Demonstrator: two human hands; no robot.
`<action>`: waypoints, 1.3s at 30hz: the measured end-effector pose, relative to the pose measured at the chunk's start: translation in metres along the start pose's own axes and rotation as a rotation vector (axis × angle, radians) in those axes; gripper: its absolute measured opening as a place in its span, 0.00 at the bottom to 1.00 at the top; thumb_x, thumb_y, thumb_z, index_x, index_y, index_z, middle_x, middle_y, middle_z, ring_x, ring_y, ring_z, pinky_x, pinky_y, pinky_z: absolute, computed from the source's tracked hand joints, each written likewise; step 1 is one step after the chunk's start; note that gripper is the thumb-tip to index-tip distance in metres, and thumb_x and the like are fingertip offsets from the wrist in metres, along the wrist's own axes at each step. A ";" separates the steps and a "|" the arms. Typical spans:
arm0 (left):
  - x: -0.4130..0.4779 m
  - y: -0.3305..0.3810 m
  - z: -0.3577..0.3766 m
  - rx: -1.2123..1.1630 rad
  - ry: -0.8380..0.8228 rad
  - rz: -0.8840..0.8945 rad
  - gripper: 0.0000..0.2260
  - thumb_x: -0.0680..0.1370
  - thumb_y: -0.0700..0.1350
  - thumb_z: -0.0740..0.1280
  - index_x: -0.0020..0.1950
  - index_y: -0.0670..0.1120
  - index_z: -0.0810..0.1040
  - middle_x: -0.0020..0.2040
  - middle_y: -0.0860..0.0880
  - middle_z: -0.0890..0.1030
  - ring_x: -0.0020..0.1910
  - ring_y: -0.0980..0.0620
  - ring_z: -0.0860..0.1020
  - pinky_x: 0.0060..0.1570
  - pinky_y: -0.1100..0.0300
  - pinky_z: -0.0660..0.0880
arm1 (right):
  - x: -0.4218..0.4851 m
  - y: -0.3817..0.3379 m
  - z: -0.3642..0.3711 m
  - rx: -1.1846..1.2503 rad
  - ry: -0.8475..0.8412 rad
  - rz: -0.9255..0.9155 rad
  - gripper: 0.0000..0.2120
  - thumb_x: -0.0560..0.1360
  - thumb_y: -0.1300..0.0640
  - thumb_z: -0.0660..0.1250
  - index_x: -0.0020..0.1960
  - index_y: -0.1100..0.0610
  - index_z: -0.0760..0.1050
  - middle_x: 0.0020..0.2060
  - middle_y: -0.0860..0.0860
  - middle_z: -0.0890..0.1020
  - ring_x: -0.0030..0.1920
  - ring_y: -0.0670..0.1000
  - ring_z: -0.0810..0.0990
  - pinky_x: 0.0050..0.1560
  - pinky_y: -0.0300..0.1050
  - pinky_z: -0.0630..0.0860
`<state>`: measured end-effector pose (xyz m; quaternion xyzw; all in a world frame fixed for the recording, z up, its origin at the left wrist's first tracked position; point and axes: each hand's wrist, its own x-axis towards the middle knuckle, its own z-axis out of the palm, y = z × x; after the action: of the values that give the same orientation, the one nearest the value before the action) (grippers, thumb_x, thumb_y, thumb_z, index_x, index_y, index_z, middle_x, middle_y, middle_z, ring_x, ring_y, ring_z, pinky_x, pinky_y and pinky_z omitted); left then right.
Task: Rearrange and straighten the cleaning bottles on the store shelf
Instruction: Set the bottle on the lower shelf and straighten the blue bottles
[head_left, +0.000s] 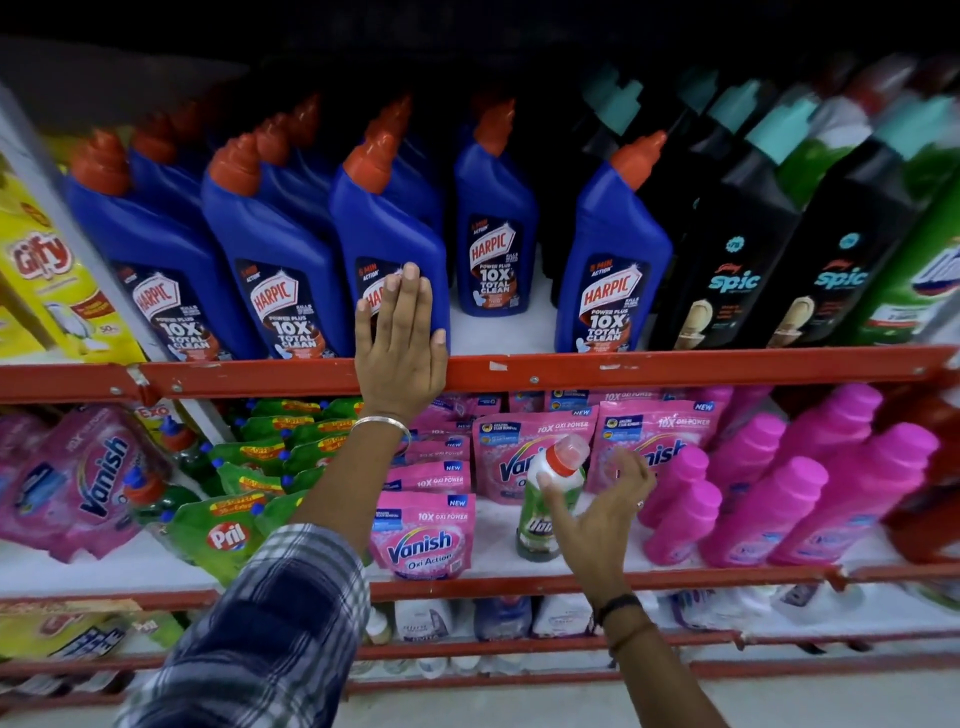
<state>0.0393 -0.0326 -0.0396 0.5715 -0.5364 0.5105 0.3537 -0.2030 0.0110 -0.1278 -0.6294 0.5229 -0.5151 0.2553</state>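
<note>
Red metal rails (675, 366) edge white shelf boards (498, 322) stacked in tiers across a store aisle. At twelve o'clock the upper shelf's depths fall into darkness; light is brightest on the fronts. A grey upright (78, 244) slants at nine o'clock. Pale floor (519, 706) shows at six.

Harpic bottles (387, 244) showing blue, caps orange-red. Spic bottles (727, 260) showing black, caps teal. Shelf rail (675, 366) showing red. Vanish pouches (423, 535) and bottles (769, 514) showing pink. Pril packs (228, 535) showing green. Small bottle (545, 514) showing green, white shoulder, red cap. Sleeve (270, 629) showing blue-grey plaid.
</note>
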 end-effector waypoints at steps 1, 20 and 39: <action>0.001 0.000 0.000 -0.002 0.003 -0.003 0.28 0.81 0.48 0.52 0.79 0.44 0.45 0.79 0.50 0.43 0.78 0.53 0.45 0.76 0.51 0.42 | 0.010 -0.016 -0.005 0.066 0.047 -0.033 0.43 0.66 0.32 0.67 0.67 0.60 0.60 0.64 0.60 0.62 0.66 0.59 0.65 0.69 0.47 0.67; 0.000 0.000 0.000 -0.030 0.004 -0.010 0.27 0.81 0.48 0.51 0.79 0.44 0.47 0.79 0.50 0.45 0.78 0.52 0.47 0.76 0.51 0.43 | 0.130 -0.110 0.015 0.064 0.303 -0.101 0.49 0.61 0.51 0.80 0.73 0.63 0.57 0.65 0.59 0.69 0.64 0.58 0.68 0.65 0.47 0.65; -0.001 -0.002 0.000 -0.068 -0.014 -0.013 0.26 0.83 0.49 0.50 0.79 0.44 0.48 0.79 0.50 0.46 0.78 0.52 0.49 0.76 0.51 0.44 | 0.099 -0.147 0.071 0.060 0.202 -0.156 0.50 0.60 0.44 0.79 0.72 0.63 0.58 0.67 0.59 0.68 0.68 0.58 0.66 0.69 0.58 0.65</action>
<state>0.0413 -0.0322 -0.0401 0.5660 -0.5521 0.4860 0.3724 -0.0874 -0.0479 0.0119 -0.6052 0.4797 -0.6096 0.1790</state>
